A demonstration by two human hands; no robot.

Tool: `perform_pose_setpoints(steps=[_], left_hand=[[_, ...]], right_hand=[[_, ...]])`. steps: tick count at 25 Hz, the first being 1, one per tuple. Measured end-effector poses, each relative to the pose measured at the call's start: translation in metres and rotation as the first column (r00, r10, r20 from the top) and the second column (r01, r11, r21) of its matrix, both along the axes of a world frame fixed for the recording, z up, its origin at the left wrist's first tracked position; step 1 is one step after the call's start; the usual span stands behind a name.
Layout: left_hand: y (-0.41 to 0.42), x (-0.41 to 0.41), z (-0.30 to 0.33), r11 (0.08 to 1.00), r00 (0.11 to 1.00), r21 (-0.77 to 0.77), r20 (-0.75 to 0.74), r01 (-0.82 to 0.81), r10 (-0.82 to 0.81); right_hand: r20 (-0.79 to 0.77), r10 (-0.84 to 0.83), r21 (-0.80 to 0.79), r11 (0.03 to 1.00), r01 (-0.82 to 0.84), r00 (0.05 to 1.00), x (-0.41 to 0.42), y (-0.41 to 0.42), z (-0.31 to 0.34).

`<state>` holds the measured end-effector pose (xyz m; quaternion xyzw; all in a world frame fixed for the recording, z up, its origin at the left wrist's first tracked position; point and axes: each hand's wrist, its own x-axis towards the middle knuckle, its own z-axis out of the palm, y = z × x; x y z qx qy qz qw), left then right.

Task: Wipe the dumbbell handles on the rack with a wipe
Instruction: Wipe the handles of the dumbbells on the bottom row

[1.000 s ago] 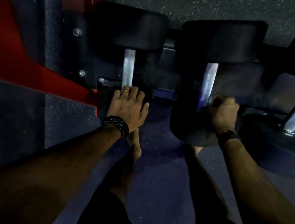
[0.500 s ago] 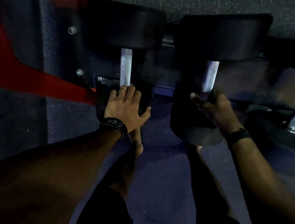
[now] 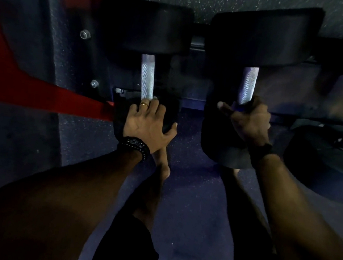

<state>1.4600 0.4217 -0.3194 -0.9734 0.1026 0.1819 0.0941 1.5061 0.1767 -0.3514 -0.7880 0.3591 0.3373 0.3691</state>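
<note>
Head view: right hand [image 3: 249, 121] grips middle handle [image 3: 248, 85], left hand [image 3: 148, 124] apart.

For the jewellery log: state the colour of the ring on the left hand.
Gold: the ring on the left hand, seen in the head view.

R hand [image 3: 248, 122] has slid back down the middle dumbbell handle [image 3: 248, 85] since 0.5 s ago, fingers now curled round its lower end, thumb sticking out left.
</note>
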Motion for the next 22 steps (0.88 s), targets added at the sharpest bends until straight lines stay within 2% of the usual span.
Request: perform_pose_setpoints(steps=[2,4,6,7,8,10,12,15,16,18,22], left_hand=[[-0.001,-0.001,0.000,1.000,1.000,-0.016,0.009,0.001,-0.001],[-0.002,-0.001,0.000,1.000,1.000,-0.016,0.010,-0.011,0.011],[-0.001,0.000,0.001,1.000,1.000,-0.013,-0.004,-0.021,0.021],[-0.001,0.000,0.002,1.000,1.000,-0.015,-0.006,-0.023,0.023],[0.000,0.000,0.002,1.000,1.000,-0.015,-0.004,-0.024,0.024],[0.000,0.000,0.002,0.999,1.000,-0.020,-0.010,-0.030,0.030],[-0.001,0.000,0.002,0.999,0.999,-0.023,-0.025,-0.031,0.030],[-0.001,0.000,0.001,0.999,0.999,-0.039,-0.026,-0.033,0.032],[0.000,0.000,0.000,0.999,1.000,-0.047,-0.013,-0.026,0.025],[0.000,-0.001,-0.001,0.998,1.000,-0.059,0.019,-0.014,0.015],[0.000,-0.001,-0.002,0.997,0.999,-0.073,0.048,-0.011,0.014]], right_hand=[[-0.071,-0.090,0.274,0.956,0.106,0.993,0.013,-0.009,-0.010],[-0.059,-0.103,0.371,0.921,0.118,0.993,0.019,-0.013,-0.013],[0.104,-0.076,0.288,0.957,0.043,0.992,0.012,-0.009,-0.010],[0.169,0.004,0.211,0.977,-0.040,0.986,0.006,-0.007,-0.009],[0.209,0.088,0.132,0.984,-0.117,0.974,0.001,-0.006,-0.008],[0.186,0.212,0.008,0.976,-0.217,0.960,-0.003,-0.013,-0.007],[0.154,0.319,0.002,0.946,-0.323,0.935,0.001,-0.029,-0.003],[0.190,0.427,0.142,0.879,-0.455,0.884,0.008,-0.049,0.021],[0.198,0.443,0.145,0.869,-0.473,0.874,0.008,-0.054,0.023],[0.182,0.493,0.041,0.861,-0.507,0.851,0.004,-0.056,0.023],[0.151,0.274,-0.064,0.962,-0.267,0.950,-0.004,-0.050,-0.001]])
